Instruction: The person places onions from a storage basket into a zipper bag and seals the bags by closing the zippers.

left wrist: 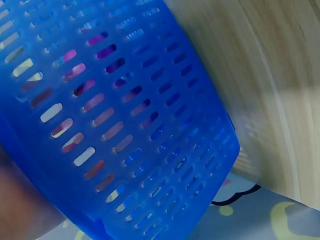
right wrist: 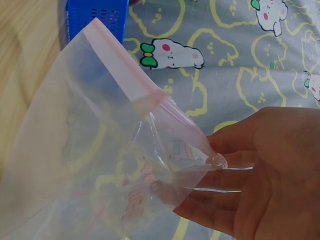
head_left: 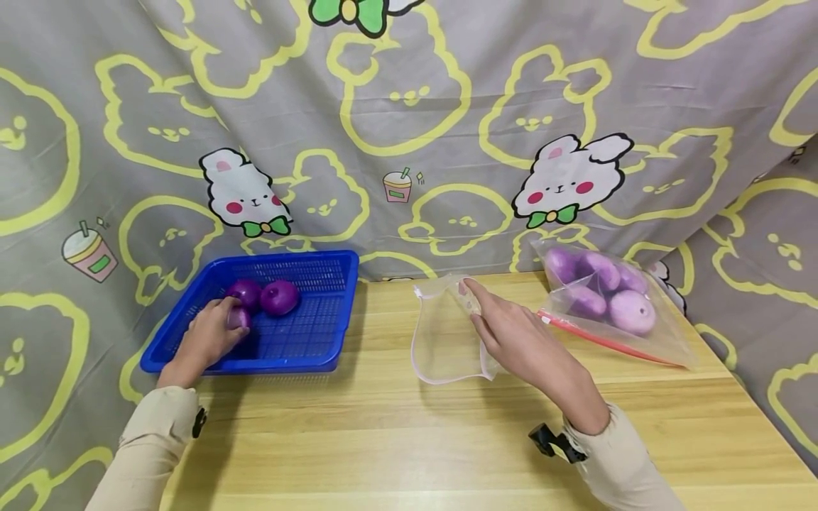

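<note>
My left hand (head_left: 207, 337) reaches into the blue plastic basket (head_left: 345, 312) and grips a red onion (head_left: 239, 319), its fingers curled over the near side. Two more red onions, one (head_left: 279, 297) in full view and the other (head_left: 245, 292) partly covered, lie just beyond that hand. In the left wrist view the basket wall (left wrist: 125, 100) hides most of the hand. A clear zip bag (right wrist: 115, 145) with a pale pink seal hangs from my right hand (head_left: 517, 333), pinched at its edge between thumb and fingers. Its mouth faces left and nothing shows inside.
At the right of the wooden table (head_left: 383, 440) lies a filled clear bag (head_left: 664, 333) with a red zip, holding several purple, onion-like rounds (head_left: 631, 312). A grey patterned cloth (head_left: 383, 234) hangs directly behind the table.
</note>
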A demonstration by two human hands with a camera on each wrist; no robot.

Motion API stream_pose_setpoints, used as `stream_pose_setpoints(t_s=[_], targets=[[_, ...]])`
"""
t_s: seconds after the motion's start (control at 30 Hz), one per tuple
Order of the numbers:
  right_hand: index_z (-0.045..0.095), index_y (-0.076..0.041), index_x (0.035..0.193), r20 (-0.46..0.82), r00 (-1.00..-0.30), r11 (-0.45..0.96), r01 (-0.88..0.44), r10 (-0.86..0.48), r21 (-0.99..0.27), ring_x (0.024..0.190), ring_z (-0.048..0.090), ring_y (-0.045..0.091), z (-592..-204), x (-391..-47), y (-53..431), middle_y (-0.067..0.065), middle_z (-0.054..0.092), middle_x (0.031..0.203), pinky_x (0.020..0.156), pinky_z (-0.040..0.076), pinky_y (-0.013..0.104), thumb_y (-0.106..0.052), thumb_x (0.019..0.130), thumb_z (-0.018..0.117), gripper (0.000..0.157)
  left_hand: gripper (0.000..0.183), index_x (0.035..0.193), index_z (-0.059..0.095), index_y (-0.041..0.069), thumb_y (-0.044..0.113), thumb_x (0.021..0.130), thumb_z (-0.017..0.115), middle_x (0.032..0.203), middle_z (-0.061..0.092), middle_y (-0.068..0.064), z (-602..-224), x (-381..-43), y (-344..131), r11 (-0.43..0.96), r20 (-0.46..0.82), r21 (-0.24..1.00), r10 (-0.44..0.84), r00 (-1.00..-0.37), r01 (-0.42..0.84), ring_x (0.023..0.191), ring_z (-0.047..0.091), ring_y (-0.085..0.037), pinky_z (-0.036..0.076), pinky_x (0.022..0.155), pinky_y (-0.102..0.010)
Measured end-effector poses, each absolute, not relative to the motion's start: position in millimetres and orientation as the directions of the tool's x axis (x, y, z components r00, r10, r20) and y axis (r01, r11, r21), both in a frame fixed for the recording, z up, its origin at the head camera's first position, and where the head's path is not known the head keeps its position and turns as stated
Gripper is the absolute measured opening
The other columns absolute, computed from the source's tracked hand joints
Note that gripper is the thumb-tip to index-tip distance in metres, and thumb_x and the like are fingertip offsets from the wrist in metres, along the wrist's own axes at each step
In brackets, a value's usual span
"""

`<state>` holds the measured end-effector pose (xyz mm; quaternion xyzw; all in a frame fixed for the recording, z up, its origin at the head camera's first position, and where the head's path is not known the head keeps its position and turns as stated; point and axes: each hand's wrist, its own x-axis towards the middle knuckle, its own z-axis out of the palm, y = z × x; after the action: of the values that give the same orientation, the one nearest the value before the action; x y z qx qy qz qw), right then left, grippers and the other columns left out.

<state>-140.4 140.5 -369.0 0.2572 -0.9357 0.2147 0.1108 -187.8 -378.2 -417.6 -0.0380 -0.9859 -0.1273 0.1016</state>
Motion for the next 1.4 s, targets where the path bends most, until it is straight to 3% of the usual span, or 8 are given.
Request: stream_pose_setpoints(t_s=[0.23,0.73,1.4], targets=[[0.032,-0.003,0.152,0.327,-0.844,0.779,-0.526,-0.426,-0.341,0.112,0.064,0.038,-369.7,-141.7,141.0,0.024,0.059,0.134,0.092,0.052,0.054,-0.021,0.104,0.051,0.055,0.059,0.133,0.05,-0.003,0.011,0.083,0.076,0.137,0.044,-0.036,-416.6,-181.6,-370.0,0.955,0.291,0.275,0.032,-0.956,0.115,0.115,0.046,-0.059,0.039,0.084,-0.076],[0.033,-0.001,0.151,0.376,-0.832,0.784,-0.53,-0.408,-0.323,0.101,0.068,0.037,-368.9,-143.8,142.4,0.024,0.065,0.124,0.083,0.055,0.052,-0.02,0.103,0.051,0.055,0.059,0.136,0.05,-0.002,0.009,0.084,0.076,0.139,0.044,-0.034,-413.7,-175.6,-354.0,0.934,0.389,0.3,0.067,-0.919,0.195,0.119,0.043,-0.06,0.034,0.088,-0.079],[0.032,0.0,0.151,0.362,-0.835,0.778,-0.531,-0.414,-0.336,0.108,0.066,0.037,-368.6,-143.6,141.6,0.024,0.062,0.129,0.09,0.053,0.051,-0.021,0.103,0.053,0.057,0.059,0.134,0.055,0.001,0.005,0.081,0.08,0.14,0.049,-0.025,-396.6,-168.2,-306.8,0.903,0.58,0.268,0.127,-0.804,0.336,0.122,0.049,-0.051,0.041,0.09,-0.073]])
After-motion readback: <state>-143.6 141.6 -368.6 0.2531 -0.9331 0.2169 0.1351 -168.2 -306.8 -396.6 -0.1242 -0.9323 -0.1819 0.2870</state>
